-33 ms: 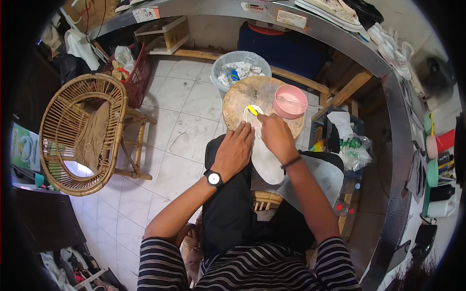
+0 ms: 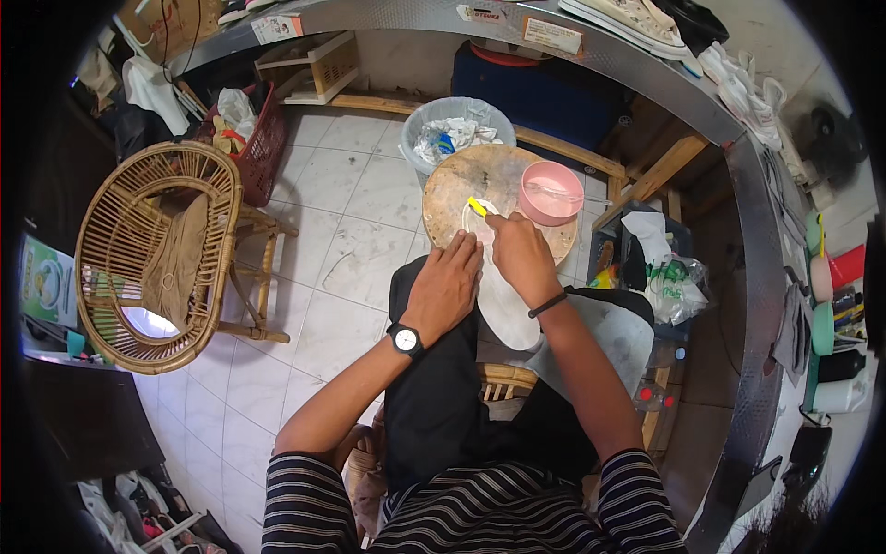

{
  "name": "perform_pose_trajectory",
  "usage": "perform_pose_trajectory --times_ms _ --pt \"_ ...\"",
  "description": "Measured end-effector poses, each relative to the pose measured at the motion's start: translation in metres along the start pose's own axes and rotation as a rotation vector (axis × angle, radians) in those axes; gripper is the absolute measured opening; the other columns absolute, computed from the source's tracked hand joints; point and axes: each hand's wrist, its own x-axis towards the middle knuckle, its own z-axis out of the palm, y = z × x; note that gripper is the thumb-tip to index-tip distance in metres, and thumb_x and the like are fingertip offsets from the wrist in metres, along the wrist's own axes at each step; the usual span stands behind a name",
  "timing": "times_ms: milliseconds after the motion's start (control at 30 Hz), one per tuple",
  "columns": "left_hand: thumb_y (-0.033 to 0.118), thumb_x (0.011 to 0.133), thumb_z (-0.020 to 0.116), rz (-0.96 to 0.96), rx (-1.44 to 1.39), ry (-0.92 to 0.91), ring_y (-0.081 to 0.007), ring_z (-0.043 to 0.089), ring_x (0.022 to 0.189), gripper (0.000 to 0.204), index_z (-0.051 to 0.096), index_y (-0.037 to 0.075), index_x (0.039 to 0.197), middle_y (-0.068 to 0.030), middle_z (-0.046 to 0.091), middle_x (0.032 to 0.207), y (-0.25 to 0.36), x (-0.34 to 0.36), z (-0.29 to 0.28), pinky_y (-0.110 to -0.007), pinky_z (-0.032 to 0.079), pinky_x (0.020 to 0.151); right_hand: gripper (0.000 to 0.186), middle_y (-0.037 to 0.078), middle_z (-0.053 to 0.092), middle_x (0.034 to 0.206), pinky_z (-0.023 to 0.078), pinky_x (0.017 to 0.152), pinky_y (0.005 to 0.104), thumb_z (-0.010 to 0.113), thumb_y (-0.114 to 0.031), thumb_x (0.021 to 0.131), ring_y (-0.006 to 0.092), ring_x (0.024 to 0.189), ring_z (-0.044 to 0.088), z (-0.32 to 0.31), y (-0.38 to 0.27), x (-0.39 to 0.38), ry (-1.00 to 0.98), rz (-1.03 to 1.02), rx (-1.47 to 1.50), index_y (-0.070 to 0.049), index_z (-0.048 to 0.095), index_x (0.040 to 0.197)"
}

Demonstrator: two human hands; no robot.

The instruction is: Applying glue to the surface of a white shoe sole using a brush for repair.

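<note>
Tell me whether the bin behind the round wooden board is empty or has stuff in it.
It has stuff in it: the grey bin stands upright and open, and crumpled wrappers and paper fill it near its rim, beyond the wooden board.

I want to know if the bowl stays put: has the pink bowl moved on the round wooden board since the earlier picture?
No. The pink bowl sits at the same right edge of the round wooden board, as before.

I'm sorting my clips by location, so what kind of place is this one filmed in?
Probably a small shoe-cleaning or repair workshop in a home. A white shoe is being scrubbed over a round wooden stool beside a pink bowl, sneakers sit on the metal counter, and the floor is tiled.
</note>
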Motion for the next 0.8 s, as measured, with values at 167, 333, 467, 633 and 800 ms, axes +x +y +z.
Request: perform_pose_trajectory --times_ms 167,333,467,633,800 --pt "0.020 0.103 0.056 -0.012 0.038 0.018 -0.0303 0.050 0.143 0.047 0.055 -0.003 0.144 -0.0184 0.057 0.148 0.002 -0.001 -0.002 -0.041 0.042 0.106 0.032 0.026 0.068 0.099 0.058 0.079 0.0527 0.059 0.000 0.090 0.0450 0.089 0.071 -0.003 0.002 -0.004 -0.142 0.028 -0.020 -0.004 0.074 0.119" --pt "0.023 0.103 0.057 -0.063 0.026 0.004 -0.0300 0.050 0.142 0.048 0.055 -0.001 0.145 -0.0158 0.057 0.150 0.003 -0.004 -0.002 -0.045 0.040 0.108 0.036 0.027 0.070 0.099 0.058 0.082 0.0535 0.061 0.000 0.088 0.0451 0.092 0.071 -0.007 -0.006 -0.001 -0.020 0.003 0.042 -0.005 0.074 0.120" --pt "0.026 0.103 0.058 -0.105 0.009 0.018 -0.0300 0.049 0.143 0.042 0.058 0.003 0.138 -0.0149 0.055 0.152 0.006 -0.006 -0.002 -0.051 0.039 0.108 0.034 0.028 0.070 0.098 0.058 0.082 0.0512 0.062 0.001 0.086 0.0451 0.093 0.071 -0.008 -0.010 -0.003 -0.293 0.167 0.006 -0.004 0.075 0.117" --pt "0.030 0.102 0.059 -0.125 0.107 0.070 -0.0288 0.045 0.145 0.035 0.062 0.007 0.128 -0.0123 0.055 0.148 0.011 -0.011 -0.006 -0.054 0.039 0.104 0.035 0.028 0.071 0.101 0.058 0.084 0.0519 0.063 0.000 0.086 0.0448 0.096 0.071 -0.008 -0.012 -0.004 -0.064 0.093 0.083 -0.005 0.075 0.118" --pt "0.037 0.103 0.058 -0.111 0.048 -0.004 -0.0288 0.051 0.133 0.044 0.061 0.005 0.132 -0.0121 0.056 0.145 0.014 -0.014 -0.011 -0.053 0.039 0.102 0.034 0.027 0.071 0.101 0.057 0.083 0.0524 0.059 0.001 0.088 0.0449 0.095 0.071 -0.005 -0.014 -0.003 -0.156 0.118 0.078 -0.005 0.075 0.118"
